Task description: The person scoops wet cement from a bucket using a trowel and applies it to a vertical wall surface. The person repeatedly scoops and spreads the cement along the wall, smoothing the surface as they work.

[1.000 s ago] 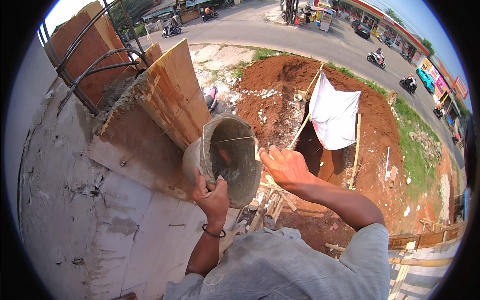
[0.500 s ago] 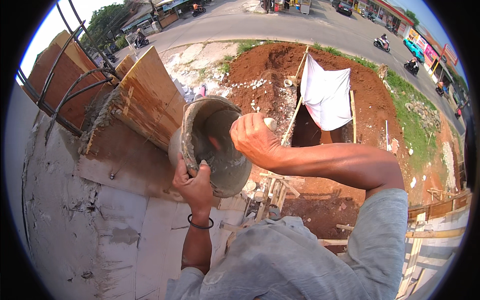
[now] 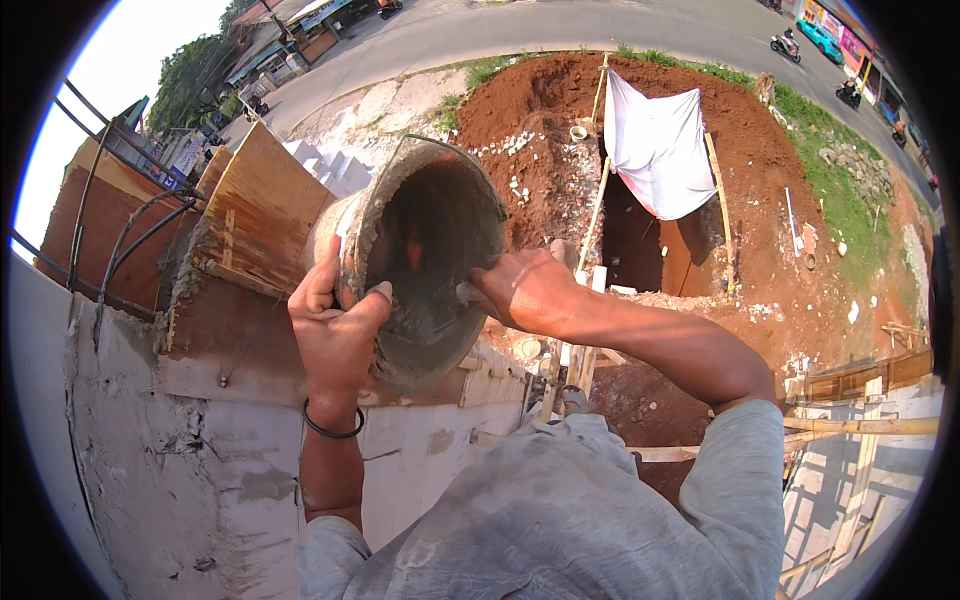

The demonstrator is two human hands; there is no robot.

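A mortar-crusted bucket [image 3: 440,350] is tilted on its side in front of me, its mouth facing me. Wet grey mortar coats the inside. My left hand [image 3: 338,320] grips the left rim, thumb over the edge and fingers round the outside. At the right side of the mouth, my right hand [image 3: 530,290] is closed round a hand tool whose pale rounded handle end showed earlier. The rest of that tool is hidden by the hand and the bucket, so its kind cannot be made out.
Plywood formwork [image 3: 265,215] and bent steel rebar [image 3: 115,245] stand at left above a rough wall [image 3: 150,440]. Far below lie red soil [image 3: 520,110] and a pit [image 3: 632,240] under a white cloth [image 3: 655,150]. Bamboo poles [image 3: 860,426] run at lower right.
The bucket's mouth has turned more toward me, and my left hand has shifted left with it. My right hand has moved slightly right and down, its wrist turned.
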